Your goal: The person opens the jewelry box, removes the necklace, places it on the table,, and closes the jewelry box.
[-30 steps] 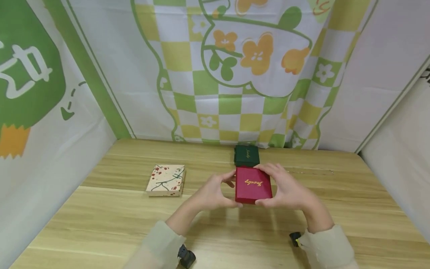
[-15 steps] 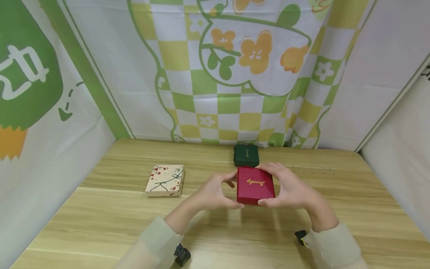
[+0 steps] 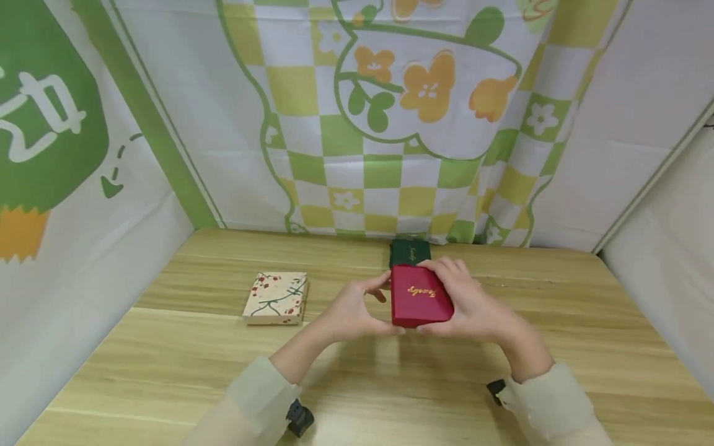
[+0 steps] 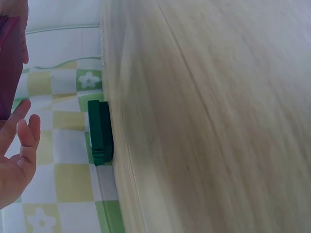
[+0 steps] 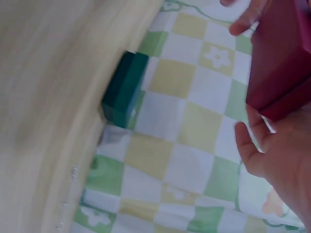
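Note:
A red jewelry box with gold lettering on its lid is held up over the table by both hands. My left hand has its thumb at the near left corner and its index finger at the far left one; its other fingers stand off the box in the left wrist view. From the right, my right hand grips the box, thumb along the near side and fingers over the far edge. In the right wrist view the red box hangs well off the tabletop, a seam showing between lid and base.
Behind the red box, a dark green jewelry box lies by the curtain, partly covered in the head view. A cream box with blossom print lies on the left of the wooden table. A thin chain stretches at the right.
Both hands have raised the red box slightly and shifted it away from me, so it overlaps more of the green box in the head view. Its lid has turned a little.

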The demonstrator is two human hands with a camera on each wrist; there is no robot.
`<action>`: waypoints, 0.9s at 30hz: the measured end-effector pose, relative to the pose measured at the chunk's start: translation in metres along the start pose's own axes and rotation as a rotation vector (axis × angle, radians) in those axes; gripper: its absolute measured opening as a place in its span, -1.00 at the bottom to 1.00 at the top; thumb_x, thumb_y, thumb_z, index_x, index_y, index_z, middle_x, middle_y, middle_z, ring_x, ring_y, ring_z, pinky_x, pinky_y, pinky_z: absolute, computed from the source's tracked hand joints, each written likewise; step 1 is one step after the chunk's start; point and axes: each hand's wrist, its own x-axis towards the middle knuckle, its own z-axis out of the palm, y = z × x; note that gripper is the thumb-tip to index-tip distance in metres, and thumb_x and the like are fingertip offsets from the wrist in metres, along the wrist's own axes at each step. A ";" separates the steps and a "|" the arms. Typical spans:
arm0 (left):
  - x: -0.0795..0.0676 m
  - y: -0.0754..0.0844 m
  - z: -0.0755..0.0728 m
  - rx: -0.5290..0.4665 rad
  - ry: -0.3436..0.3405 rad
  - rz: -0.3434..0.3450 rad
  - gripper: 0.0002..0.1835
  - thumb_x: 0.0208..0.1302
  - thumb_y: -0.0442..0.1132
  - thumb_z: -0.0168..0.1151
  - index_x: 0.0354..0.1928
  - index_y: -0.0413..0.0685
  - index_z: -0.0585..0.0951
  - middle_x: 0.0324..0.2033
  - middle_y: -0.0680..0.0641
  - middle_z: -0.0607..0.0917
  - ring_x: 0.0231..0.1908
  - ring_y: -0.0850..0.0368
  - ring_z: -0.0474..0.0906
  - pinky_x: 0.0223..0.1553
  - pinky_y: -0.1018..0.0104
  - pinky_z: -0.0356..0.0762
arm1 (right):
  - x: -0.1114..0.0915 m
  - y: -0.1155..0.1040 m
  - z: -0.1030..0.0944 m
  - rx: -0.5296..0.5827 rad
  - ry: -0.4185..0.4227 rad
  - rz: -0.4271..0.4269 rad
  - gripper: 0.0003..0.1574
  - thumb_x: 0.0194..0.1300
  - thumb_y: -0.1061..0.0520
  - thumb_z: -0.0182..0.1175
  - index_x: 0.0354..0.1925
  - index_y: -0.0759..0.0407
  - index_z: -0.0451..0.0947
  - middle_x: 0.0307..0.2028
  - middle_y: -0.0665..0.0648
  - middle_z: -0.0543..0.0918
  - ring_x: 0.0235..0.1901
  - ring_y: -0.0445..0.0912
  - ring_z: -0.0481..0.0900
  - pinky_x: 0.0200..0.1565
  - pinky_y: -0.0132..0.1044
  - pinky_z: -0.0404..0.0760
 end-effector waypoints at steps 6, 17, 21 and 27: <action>-0.005 -0.002 0.002 0.031 -0.050 -0.028 0.01 -0.10 -0.05 0.62 0.45 -0.02 0.35 0.15 0.01 0.65 0.04 -0.08 0.57 -0.06 0.03 0.56 | -0.006 0.001 0.003 -0.037 -0.004 0.030 0.05 -0.10 -0.19 0.56 0.30 0.03 0.35 0.08 -0.04 0.53 0.05 -0.10 0.44 0.03 0.11 0.45; -0.006 0.000 -0.006 0.068 -0.044 -0.042 0.02 -0.13 -0.06 0.64 0.43 -0.07 0.36 0.21 0.03 0.62 0.03 0.01 0.53 -0.08 0.11 0.56 | -0.002 -0.001 0.009 -0.082 0.038 -0.014 0.10 -0.12 -0.22 0.57 0.32 0.04 0.33 0.12 0.00 0.52 0.12 -0.05 0.40 0.07 0.10 0.51; -0.008 -0.002 -0.005 0.048 -0.066 -0.063 0.00 -0.11 -0.05 0.63 0.42 -0.09 0.38 0.23 0.01 0.61 0.07 -0.07 0.53 -0.05 0.10 0.55 | -0.003 0.000 0.008 -0.008 -0.004 0.000 0.04 -0.09 -0.18 0.56 0.30 0.07 0.37 0.11 0.00 0.53 0.07 -0.09 0.43 -0.09 -0.15 0.61; -0.006 -0.002 -0.006 0.056 -0.067 -0.044 0.01 -0.13 -0.04 0.63 0.42 -0.11 0.38 0.25 -0.01 0.60 0.08 -0.08 0.52 0.00 -0.01 0.56 | -0.002 -0.001 0.007 -0.074 -0.002 -0.022 0.06 -0.08 -0.24 0.54 0.31 0.06 0.35 0.13 -0.02 0.51 0.09 -0.09 0.41 -0.06 -0.09 0.56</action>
